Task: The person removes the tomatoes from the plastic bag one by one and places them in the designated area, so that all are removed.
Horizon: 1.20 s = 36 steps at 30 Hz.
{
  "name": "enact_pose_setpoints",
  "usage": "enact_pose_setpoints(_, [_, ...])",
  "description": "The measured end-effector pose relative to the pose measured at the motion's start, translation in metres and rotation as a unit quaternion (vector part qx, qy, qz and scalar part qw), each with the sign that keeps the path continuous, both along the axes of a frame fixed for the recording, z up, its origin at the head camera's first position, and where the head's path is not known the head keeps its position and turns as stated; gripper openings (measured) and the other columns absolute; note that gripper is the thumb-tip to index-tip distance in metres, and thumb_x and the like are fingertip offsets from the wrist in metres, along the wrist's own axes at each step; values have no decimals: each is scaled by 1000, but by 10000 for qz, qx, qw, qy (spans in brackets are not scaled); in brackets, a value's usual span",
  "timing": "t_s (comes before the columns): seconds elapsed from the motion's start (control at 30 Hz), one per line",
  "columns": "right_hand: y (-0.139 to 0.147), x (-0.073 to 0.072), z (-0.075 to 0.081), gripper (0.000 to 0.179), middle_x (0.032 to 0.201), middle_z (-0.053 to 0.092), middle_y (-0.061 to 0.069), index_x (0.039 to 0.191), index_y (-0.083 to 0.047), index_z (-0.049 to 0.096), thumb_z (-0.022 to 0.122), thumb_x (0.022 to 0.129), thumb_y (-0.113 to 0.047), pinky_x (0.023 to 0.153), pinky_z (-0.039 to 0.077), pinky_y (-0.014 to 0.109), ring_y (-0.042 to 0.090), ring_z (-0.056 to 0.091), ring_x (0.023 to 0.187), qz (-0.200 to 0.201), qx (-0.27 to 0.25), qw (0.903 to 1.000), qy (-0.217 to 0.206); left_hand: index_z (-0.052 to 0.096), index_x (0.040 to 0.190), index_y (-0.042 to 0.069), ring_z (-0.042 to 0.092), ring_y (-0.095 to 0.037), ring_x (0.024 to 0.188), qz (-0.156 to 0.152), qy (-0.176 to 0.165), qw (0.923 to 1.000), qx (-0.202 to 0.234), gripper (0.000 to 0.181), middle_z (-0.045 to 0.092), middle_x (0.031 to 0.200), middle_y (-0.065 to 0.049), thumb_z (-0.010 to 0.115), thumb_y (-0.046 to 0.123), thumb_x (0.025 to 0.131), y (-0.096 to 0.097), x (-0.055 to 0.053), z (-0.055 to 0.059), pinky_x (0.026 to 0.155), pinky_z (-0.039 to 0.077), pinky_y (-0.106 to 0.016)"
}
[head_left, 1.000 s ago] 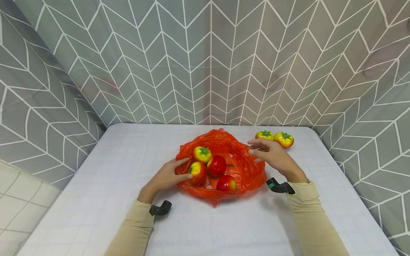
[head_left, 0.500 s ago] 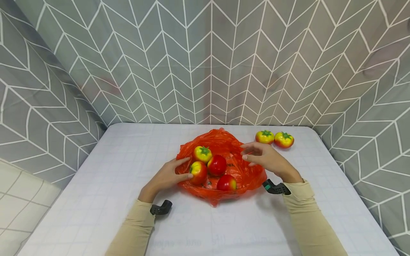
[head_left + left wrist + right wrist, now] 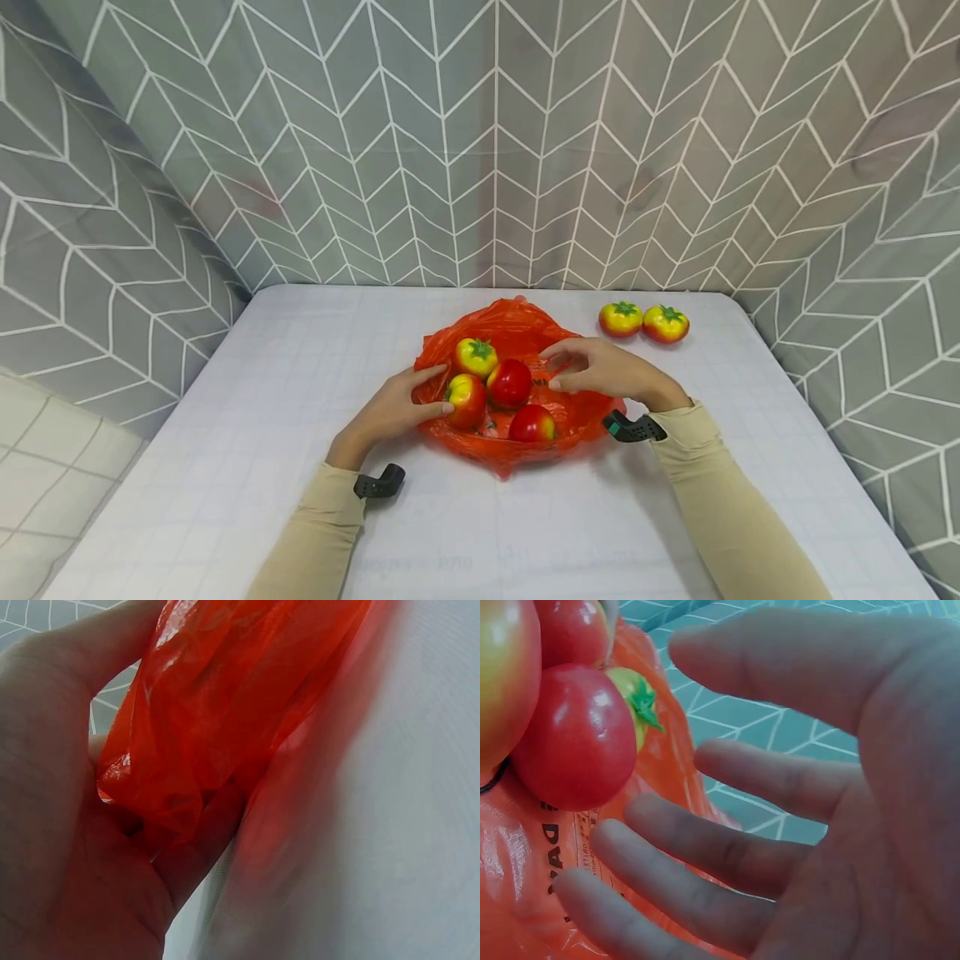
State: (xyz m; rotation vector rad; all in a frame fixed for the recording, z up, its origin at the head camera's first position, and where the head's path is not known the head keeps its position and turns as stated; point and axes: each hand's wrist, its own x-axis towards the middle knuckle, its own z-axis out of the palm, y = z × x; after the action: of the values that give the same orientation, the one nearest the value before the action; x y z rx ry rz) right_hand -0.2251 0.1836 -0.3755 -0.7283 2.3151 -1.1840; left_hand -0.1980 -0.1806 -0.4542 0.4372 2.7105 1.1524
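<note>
A red plastic bag (image 3: pixel 498 321) lies spread open on the table with several red-and-yellow tomatoes in it. My left hand (image 3: pixel 386 412) holds the bag's left side; in the left wrist view the crumpled plastic (image 3: pixel 225 697) runs between thumb and fingers. Close to that thumb sits a red-yellow tomato (image 3: pixel 467 402). Over the bag's right half is my right hand (image 3: pixel 611 368), fingers spread and loosely bent, holding nothing. Its fingertips point toward a glossy red tomato (image 3: pixel 576 739), a gap apart from it. Another tomato (image 3: pixel 476 358) with a green calyx lies behind, and a fourth-side red one (image 3: pixel 532 424) near the front rim.
Two more yellow-red tomatoes, a left one (image 3: pixel 620 319) and a right one (image 3: pixel 666 324), stand side by side at the table's back right. The white-covered table (image 3: pixel 300 350) ends at a grey patterned curtain (image 3: pixel 480 167) behind.
My right hand has moved left and slightly down, from the bag's right rim to over its inside. The left hand keeps its place on the bag.
</note>
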Motion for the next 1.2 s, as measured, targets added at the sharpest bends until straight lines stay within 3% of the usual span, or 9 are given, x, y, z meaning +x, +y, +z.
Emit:
enact_pose_setpoints(0.1, [-4, -3, 2, 50, 127, 65, 13, 133, -7, 62, 74, 91, -32, 97, 52, 41, 24, 62, 114, 276, 325, 9989, 168, 51, 149, 19, 36, -37, 142, -1, -7, 10000, 24, 81, 47, 150, -14, 74, 59, 82, 0, -1, 0, 115, 27, -58])
enact_pose_setpoints(0.23, [-8, -7, 3, 50, 127, 64, 11, 132, -8, 63, 76, 90, -32, 96, 52, 39, 24, 62, 115, 516, 491, 9975, 2, 52, 148, 19, 38, -37, 141, -15, 6, 10000, 44, 81, 47, 150, -14, 75, 58, 82, 0, -1, 0, 115, 28, -58])
enact_pose_setpoints(0.6, [-17, -9, 0, 46, 118, 69, 10, 130, -10, 63, 75, 90, -28, 96, 50, 41, 27, 61, 114, 1238, 552, 9903, -320, 52, 148, 18, 38, -37, 141, -43, 78, 9999, 60, 80, 48, 150, -13, 75, 58, 82, 0, 0, 0, 116, 27, -57])
enact_pose_setpoints(1.2, [-31, -5, -8, 41, 114, 67, -2, 122, -21, 69, 81, 85, -31, 93, 51, 39, 19, 60, 109, 1345, 1095, 9834, -540, 52, 148, 19, 37, -38, 141, 22, 21, 10000, 30, 80, 47, 150, -15, 75, 58, 82, 2, 1, 1, 115, 28, -59])
